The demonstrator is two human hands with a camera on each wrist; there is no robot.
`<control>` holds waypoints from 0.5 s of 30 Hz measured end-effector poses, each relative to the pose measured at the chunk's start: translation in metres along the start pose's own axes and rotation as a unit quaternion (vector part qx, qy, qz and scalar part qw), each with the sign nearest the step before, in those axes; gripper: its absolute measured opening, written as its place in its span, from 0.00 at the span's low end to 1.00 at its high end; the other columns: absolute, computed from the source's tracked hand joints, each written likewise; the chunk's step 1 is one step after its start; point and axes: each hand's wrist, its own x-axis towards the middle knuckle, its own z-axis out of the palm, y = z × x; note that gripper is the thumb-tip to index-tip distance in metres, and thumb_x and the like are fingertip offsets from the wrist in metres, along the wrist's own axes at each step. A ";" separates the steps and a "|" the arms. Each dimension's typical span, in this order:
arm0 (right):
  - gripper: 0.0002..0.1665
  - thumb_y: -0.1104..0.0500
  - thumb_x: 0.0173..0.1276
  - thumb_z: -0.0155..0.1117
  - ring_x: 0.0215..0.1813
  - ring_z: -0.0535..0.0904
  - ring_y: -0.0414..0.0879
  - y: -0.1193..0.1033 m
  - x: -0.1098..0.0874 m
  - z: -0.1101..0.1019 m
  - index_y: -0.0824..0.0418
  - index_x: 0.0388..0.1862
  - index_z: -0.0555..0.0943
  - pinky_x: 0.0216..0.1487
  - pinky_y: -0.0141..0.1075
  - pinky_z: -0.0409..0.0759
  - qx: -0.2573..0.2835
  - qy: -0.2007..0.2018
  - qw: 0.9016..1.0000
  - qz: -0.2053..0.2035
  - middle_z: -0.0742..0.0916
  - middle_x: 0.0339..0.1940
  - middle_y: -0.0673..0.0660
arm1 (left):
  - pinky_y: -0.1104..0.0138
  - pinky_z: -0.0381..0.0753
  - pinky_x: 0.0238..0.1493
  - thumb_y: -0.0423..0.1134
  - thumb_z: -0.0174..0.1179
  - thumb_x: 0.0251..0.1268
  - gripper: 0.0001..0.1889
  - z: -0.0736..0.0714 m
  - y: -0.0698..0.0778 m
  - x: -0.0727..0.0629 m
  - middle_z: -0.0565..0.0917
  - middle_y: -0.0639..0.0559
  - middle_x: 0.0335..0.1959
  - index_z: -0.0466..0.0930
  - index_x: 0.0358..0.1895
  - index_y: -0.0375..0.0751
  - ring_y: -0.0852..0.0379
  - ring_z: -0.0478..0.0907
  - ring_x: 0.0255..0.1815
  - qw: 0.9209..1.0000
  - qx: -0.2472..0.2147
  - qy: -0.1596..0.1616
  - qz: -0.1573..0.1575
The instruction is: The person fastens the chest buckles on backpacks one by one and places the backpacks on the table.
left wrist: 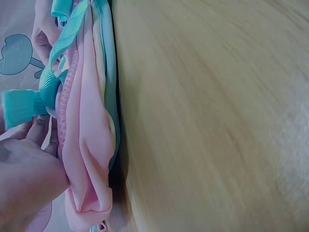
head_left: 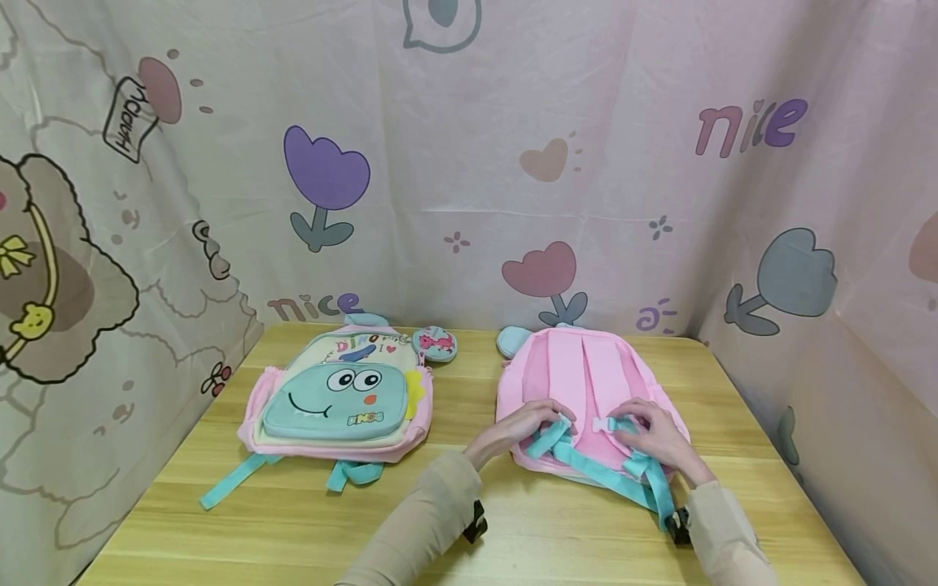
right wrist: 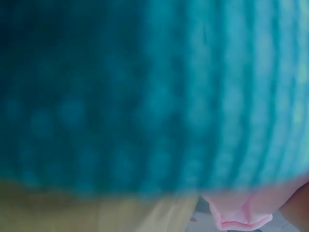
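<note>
A pink backpack [head_left: 615, 366] lies with its back panel and shoulder straps facing up. My left hand [head_left: 531, 423] pinches a teal webbing strap [head_left: 550, 439] at the backpack's lower left. Near the lower middle, my right hand [head_left: 655, 435] grips another teal strap [head_left: 621, 425] beside a small white buckle [head_left: 604, 425]. The left wrist view shows the left fingers [left wrist: 36, 133] behind a teal strap [left wrist: 36, 106], along the pink side of the bag. Blurred teal webbing [right wrist: 217, 96] fills most of the right wrist view and hides the right fingertips.
A second backpack [head_left: 337, 399] lies to the left, its teal dinosaur face up and its teal straps trailing toward the front. Round teal tags hang by both bags. Both bags lie on a wooden table [head_left: 293, 537], with a printed curtain [head_left: 440, 163] behind and at the sides.
</note>
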 end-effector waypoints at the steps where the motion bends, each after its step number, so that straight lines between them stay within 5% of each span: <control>1: 0.13 0.61 0.59 0.74 0.52 0.77 0.45 0.000 0.000 0.000 0.52 0.43 0.87 0.55 0.38 0.77 -0.002 -0.004 1.000 0.000 0.87 0.45 0.51 | 0.72 0.64 0.36 0.36 0.45 0.72 0.18 0.000 0.000 0.000 0.86 0.34 0.53 0.81 0.55 0.33 0.63 0.64 0.31 1.000 0.001 -0.001 -0.001; 8: 0.13 0.59 0.59 0.75 0.53 0.77 0.50 0.000 0.002 -0.001 0.52 0.43 0.86 0.58 0.52 0.75 -0.007 -0.020 1.000 -0.004 0.86 0.45 0.51 | 0.72 0.65 0.38 0.35 0.43 0.71 0.19 -0.002 -0.001 0.000 0.86 0.35 0.52 0.81 0.55 0.33 0.62 0.67 0.33 1.000 -0.007 -0.008 0.003; 15: 0.14 0.57 0.61 0.75 0.50 0.77 0.42 0.000 0.003 0.001 0.53 0.45 0.85 0.57 0.42 0.75 -0.015 -0.017 1.000 -0.001 0.86 0.43 0.48 | 0.72 0.67 0.41 0.35 0.42 0.72 0.19 -0.002 -0.001 0.000 0.86 0.34 0.51 0.80 0.54 0.33 0.64 0.72 0.37 1.000 -0.012 -0.010 0.002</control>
